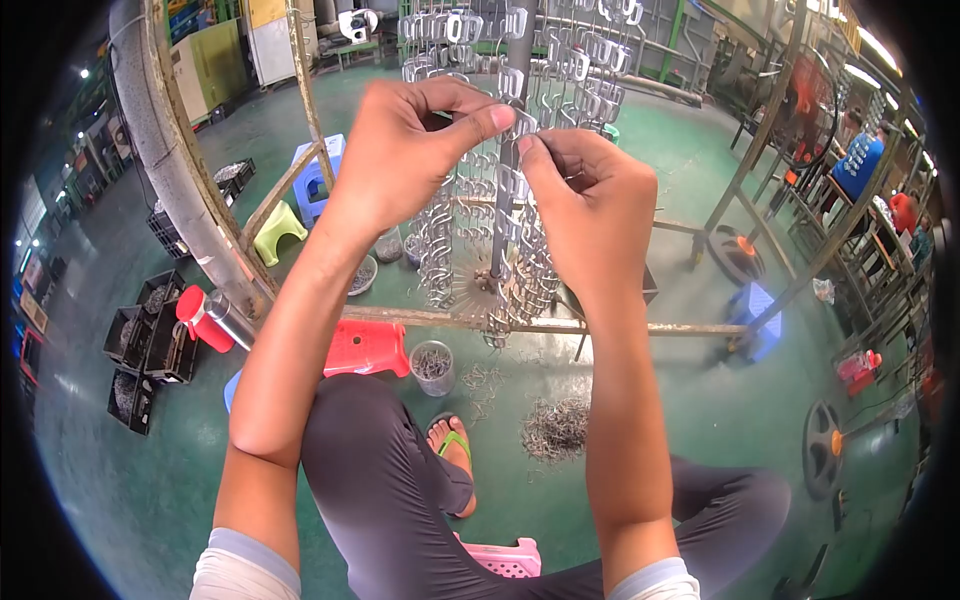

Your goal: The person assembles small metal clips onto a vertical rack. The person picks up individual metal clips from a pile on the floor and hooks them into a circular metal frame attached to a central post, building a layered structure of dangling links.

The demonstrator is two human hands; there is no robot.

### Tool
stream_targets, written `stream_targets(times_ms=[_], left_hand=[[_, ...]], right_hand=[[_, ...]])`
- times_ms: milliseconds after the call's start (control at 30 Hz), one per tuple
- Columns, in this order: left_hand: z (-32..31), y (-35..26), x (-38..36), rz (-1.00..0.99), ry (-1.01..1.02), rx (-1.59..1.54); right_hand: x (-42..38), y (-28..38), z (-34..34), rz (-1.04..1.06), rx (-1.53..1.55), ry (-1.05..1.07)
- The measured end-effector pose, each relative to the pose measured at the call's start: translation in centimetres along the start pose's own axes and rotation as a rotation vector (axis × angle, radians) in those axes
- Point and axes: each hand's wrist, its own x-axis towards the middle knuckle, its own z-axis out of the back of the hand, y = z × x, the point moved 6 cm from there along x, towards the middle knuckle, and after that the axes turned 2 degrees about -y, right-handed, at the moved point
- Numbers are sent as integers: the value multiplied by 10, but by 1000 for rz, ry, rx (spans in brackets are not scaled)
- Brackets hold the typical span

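Both hands are raised in front of a rack hung with many small metal parts [435, 240] on wires and hooks around a dark upright pole [517, 60]. My left hand [415, 140] pinches thumb against forefinger at a small silver metal part [524, 124]. Just to its right, my right hand [590, 180] pinches at the lower edge of the same part, its other fingers curled in. The fingertips of the two hands are close together. Silver buckle-like pieces [463, 27] hang higher on the rack, behind and above the hands.
A rusty frame bar [680, 329] crosses before the rack. On the floor are a metal hook pile [556, 430], a clear tub [432, 366], a red stool [368, 347], a pink stool [512, 558] and black crates [170, 345]. People sit at benches on the right.
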Motion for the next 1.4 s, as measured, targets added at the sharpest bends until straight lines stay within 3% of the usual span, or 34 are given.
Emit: stream_targets(times_ms=[567,700,933,1033,1400], left_hand=[[-7,-4,-8,14,-168,33],[-9,-6,-10,8,-171,48],[-12,-14,-11,-5,-159,111],[-16,-11,-10,53,-143,4],[-20,-13,-10,54,-116,-110]], right_hand=[[-1,2,1,8,-60,115],[30,15,5,76,-61,43],[72,39,-3,151,-259,273],[78,42,0,-1,-401,373],[87,47,3,35,-450,443]])
